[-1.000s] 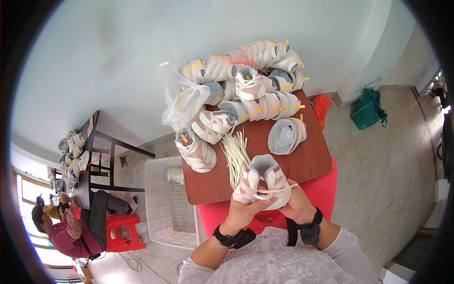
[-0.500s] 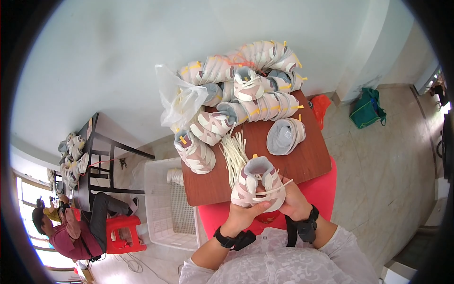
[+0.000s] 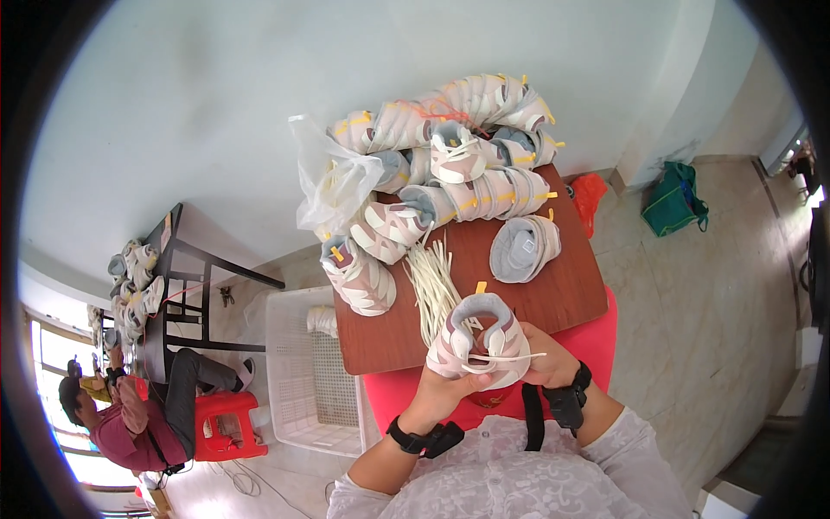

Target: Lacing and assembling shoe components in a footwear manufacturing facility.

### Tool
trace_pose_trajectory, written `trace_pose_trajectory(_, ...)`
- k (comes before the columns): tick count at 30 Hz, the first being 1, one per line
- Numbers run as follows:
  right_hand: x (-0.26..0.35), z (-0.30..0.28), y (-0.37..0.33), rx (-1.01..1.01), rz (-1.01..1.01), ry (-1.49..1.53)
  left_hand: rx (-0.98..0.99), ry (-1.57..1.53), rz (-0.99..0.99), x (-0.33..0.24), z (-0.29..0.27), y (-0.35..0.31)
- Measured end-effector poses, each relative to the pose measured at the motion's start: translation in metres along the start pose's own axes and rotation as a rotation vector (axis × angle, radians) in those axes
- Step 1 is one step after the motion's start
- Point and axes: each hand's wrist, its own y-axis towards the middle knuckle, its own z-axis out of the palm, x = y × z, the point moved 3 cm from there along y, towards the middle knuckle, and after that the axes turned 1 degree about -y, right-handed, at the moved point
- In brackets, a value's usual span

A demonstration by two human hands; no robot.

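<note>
Far on the left, another person (image 3: pixel 121 415) in a red top sits by a small red stool (image 3: pixel 226 426), next to a dark table (image 3: pixel 177 277) with shoes on it. Beside that stands a white plastic basket (image 3: pixel 298 372) with a grid of little holes. Next comes the brown wooden worktop (image 3: pixel 553 294), smooth and flat. A crinkly see-through bag (image 3: pixel 333 177) sits at its back left corner. One pink and white shoe (image 3: pixel 359 277) lies on its left side, and a bundle of thin cream laces (image 3: pixel 435 285) lies spread out just beside it. Behind them is a big pile of shoes (image 3: pixel 458 147), soft and rounded, with small yellow tags. The left hand (image 3: pixel 445 385) grips the shoe in hand (image 3: pixel 480 342) from below, fingers curled tight on it. That shoe is pink, white and grey with a padded grey opening, and it is held just above the near edge of the worktop. A thin white lace (image 3: pixel 510 356) runs across it. The right hand (image 3: pixel 549 363) grips the shoe's right side, its fingers closed on the shoe. A grey round shoe (image 3: pixel 523 246) lies alone further back. On the floor at the right sit an orange bag (image 3: pixel 590 195) and a green bag (image 3: pixel 674 201).
</note>
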Motion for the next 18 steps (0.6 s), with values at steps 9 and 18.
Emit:
trace_pose_trajectory(9, 0.003, 0.017, 0.000, 0.003, -0.109, -0.036, -0.036, 0.007, -0.019, -0.001, -0.001, 0.001)
trace_pose_trajectory(18, 0.001, 0.009, -0.002, -0.273, -0.053, 0.015, -0.049, -0.064, 0.027, 0.004, -0.010, -0.002)
